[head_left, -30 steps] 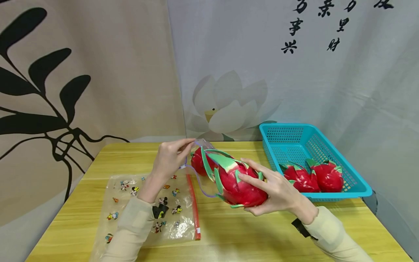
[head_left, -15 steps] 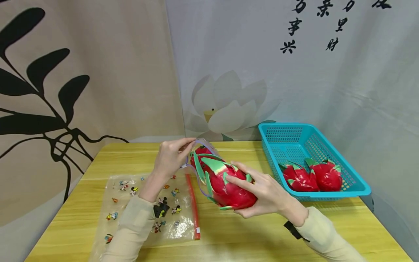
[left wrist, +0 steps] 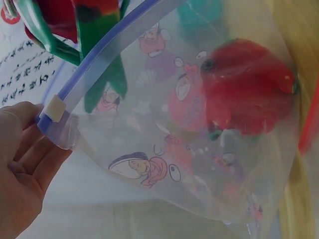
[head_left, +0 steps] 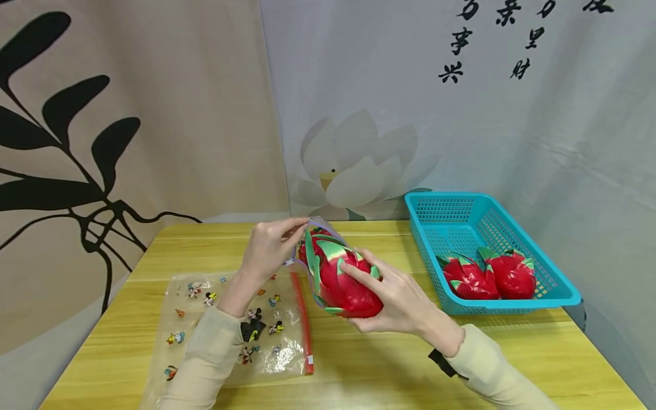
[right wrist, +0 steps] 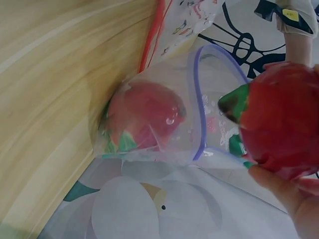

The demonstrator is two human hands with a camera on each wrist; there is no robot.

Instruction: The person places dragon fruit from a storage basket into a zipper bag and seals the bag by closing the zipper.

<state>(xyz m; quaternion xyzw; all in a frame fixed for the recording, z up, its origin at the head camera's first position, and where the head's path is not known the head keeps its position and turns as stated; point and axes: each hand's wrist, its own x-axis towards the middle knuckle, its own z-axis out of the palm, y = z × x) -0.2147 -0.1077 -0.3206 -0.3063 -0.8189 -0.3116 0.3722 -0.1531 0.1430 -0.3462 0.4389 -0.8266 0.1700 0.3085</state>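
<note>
1. Red with green leaves, the held dragon fruit [head_left: 348, 287] is gripped in the right hand [head_left: 392, 293], with fingers spread over its upper side and the thumb set beneath.
2. By the left hand [head_left: 269, 247], the edge of a clear bag [left wrist: 149, 119] is pinched between thumb and fingers, close to a pale slider [left wrist: 55, 108].
3. The bag's mouth is edged by a purple zip [right wrist: 197, 99], parted into a loop; cartoon figures are printed on the film.
4. The leafy end of the held dragon fruit is placed at this mouth, its red body outside. Green is seen through the film from the left wrist, but how far it is inside cannot be told.
5. The bagged dragon fruit [right wrist: 147, 112] is contained deeper in the same bag, beside the tabletop [head_left: 374, 370].
6. A flat bag [head_left: 279, 356] with a red strip [head_left: 302, 324] is laid beneath the left sleeve [head_left: 205, 347].
7. At the far right, a blue basket [head_left: 512, 307] is occupied by two dragon fruits [head_left: 513, 275], set side by side near its front wall.
8. Behind, a cloth backdrop [head_left: 353, 57] is printed with leaves, a pale flower and black characters.
</note>
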